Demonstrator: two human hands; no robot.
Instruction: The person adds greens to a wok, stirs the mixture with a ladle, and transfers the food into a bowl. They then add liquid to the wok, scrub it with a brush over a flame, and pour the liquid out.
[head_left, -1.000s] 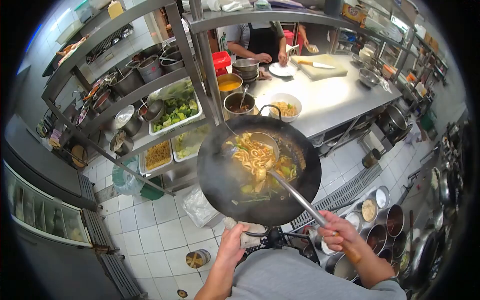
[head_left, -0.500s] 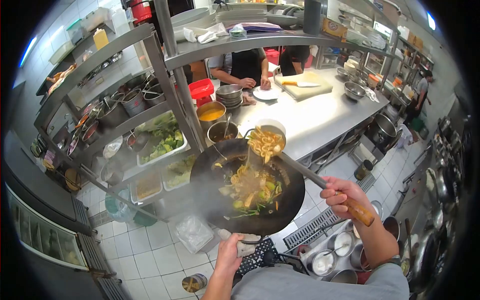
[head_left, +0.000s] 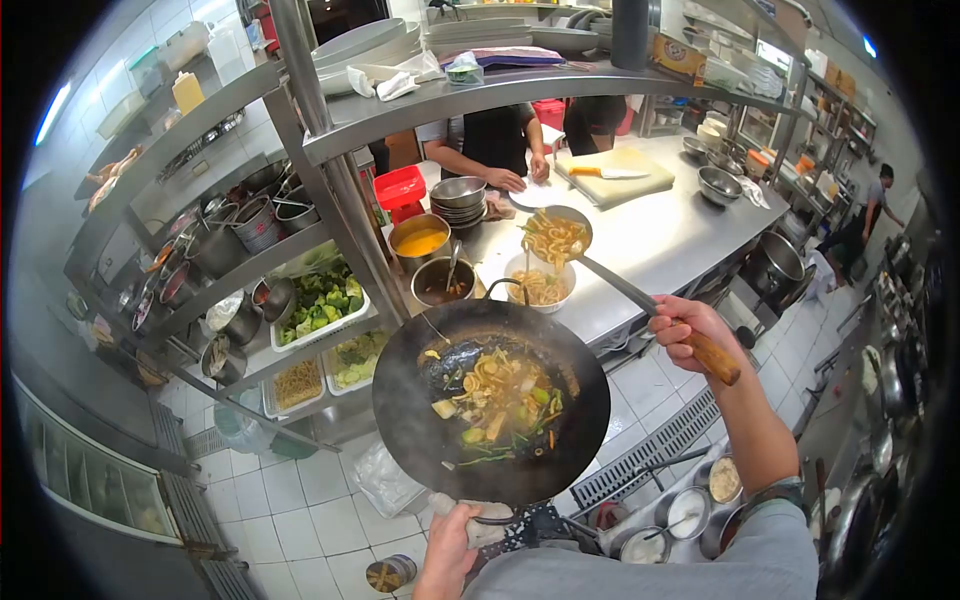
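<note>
My left hand [head_left: 449,552] is closed around the handle of a black wok [head_left: 400,410], with a folded cloth [head_left: 485,530] between. Steaming noodles and green vegetables [head_left: 505,395] lie in the wok. My right hand [head_left: 692,335] grips the wooden handle of a ladle [head_left: 622,283]. Its bowl is heaped with noodles [head_left: 553,237] and held above a white bowl [head_left: 562,303] at the counter's near edge, just beyond the wok. Some noodles hang from the ladle, and more noodles are in the white bowl.
A pot of orange liquid [head_left: 420,243] and a pot of dark sauce [head_left: 443,283] stand left of the bowl. Across the steel counter [head_left: 640,225], a co-worker's hands [head_left: 520,178] are at a white plate. A knife [head_left: 608,172] rests on a cutting board [head_left: 635,195]. A shelf post [head_left: 350,230] rises at left.
The ladle has moved from the wok's far rim to above the white bowl, where noodles now show. The wok sits slightly lower in view. The co-worker's hands have shifted at the plate.
</note>
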